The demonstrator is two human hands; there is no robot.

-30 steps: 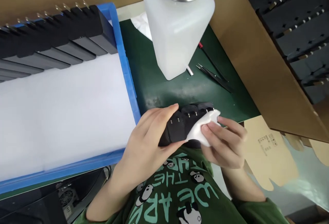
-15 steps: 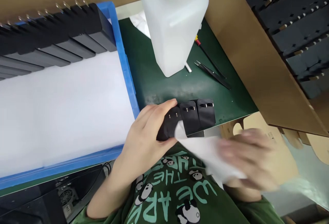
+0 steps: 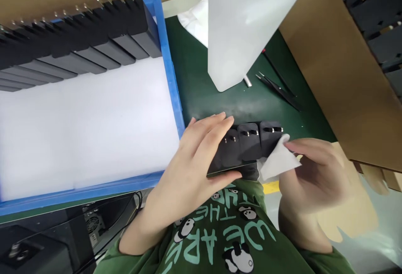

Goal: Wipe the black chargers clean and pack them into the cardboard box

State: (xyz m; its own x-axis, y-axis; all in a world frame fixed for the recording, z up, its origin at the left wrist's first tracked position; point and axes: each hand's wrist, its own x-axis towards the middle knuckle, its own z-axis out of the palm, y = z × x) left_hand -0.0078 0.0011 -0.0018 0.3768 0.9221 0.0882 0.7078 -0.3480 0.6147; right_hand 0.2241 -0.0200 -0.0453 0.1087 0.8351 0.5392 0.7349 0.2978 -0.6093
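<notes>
A short row of black plug-in power adapters (image 3: 249, 150) with metal pins upward lies at the front edge of the green bench. My left hand (image 3: 191, 156) spans its left end, fingers along the far side and thumb along the near side, covering part of the row. Pinched between the fingers of my right hand (image 3: 317, 173) is a white wiping cloth (image 3: 278, 161). The cloth hangs at the right end of the row, its top close to the rightmost adapter's pins. Some of my right hand is blurred.
A blue tray (image 3: 171, 81) lined with white holds a row of black adapters at the left. Behind my hands stand a white plastic bottle (image 3: 245, 27), tweezers (image 3: 279, 91) and crumpled white cloth (image 3: 197, 18). A cardboard box (image 3: 339, 73) with more adapters is at the right.
My right hand has brought the cloth up from in front of the row to its right end. My left hand stays at the left end, its thumb stretched further right. The view has shifted.
</notes>
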